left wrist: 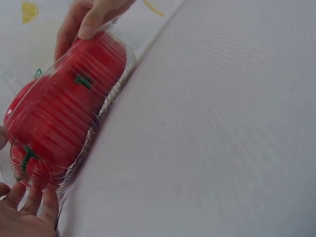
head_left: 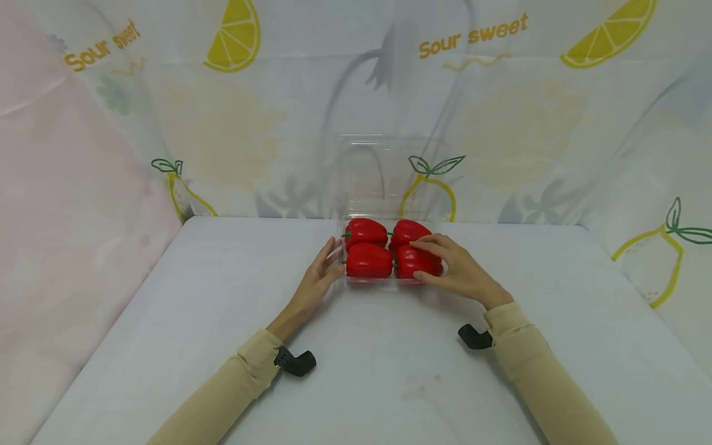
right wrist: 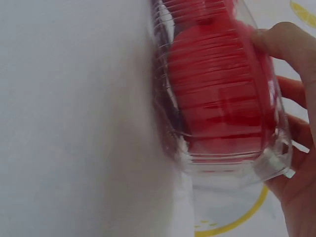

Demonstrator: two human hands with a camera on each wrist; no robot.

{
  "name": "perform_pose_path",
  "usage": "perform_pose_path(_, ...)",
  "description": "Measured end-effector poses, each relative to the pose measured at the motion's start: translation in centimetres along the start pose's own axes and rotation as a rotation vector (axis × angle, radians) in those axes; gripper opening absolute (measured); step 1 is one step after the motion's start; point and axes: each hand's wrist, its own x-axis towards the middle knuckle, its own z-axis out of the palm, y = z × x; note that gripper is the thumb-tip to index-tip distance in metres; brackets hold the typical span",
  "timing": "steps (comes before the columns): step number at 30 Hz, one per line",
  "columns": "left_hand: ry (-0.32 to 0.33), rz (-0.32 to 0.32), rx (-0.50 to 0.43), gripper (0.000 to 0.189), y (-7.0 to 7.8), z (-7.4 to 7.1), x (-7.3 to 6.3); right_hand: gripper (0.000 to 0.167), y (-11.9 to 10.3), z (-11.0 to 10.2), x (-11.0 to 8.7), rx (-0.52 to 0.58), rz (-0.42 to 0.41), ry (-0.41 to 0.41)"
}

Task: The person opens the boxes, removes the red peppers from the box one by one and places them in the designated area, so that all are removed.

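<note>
A clear plastic clamshell box [head_left: 371,282] with ribbed walls stands at the back of the table, its lid [head_left: 364,179] raised upright behind. Two red bell peppers lie in its back half, and a front left pepper [head_left: 369,261] and front right pepper [head_left: 408,262] lie side by side before them, green stems pointing left. My right hand [head_left: 458,269] grips the front right pepper from the right, thumb at the near side and fingers over the top. With fingers extended, my left hand [head_left: 317,278] touches the box's left wall, fingertips [left wrist: 34,197] low against it.
The white table [head_left: 250,346] ends just behind the box at a hanging cloth [head_left: 311,111] printed with lemons. A pinkish cloth [head_left: 67,216] hangs at the left. Black wrist cameras [head_left: 297,363] sit at both sleeve cuffs.
</note>
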Motion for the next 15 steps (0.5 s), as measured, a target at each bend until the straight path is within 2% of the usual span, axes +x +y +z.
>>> perform_pose_path(9,-0.006,-0.010,0.000,0.071,0.0,0.0,0.0,0.054,0.4,0.4,-0.1,0.003,-0.061,0.065)
perform_pose_path(13,-0.016,-0.015,-0.015,0.070,0.3,0.0,0.0,0.053,0.3,0.4,-0.1,0.022,-0.058,0.079)
perform_pose_path(15,-0.019,-0.020,-0.020,0.070,1.0,0.0,-0.3,0.053,0.3,0.4,-0.1,0.035,-0.043,0.069)
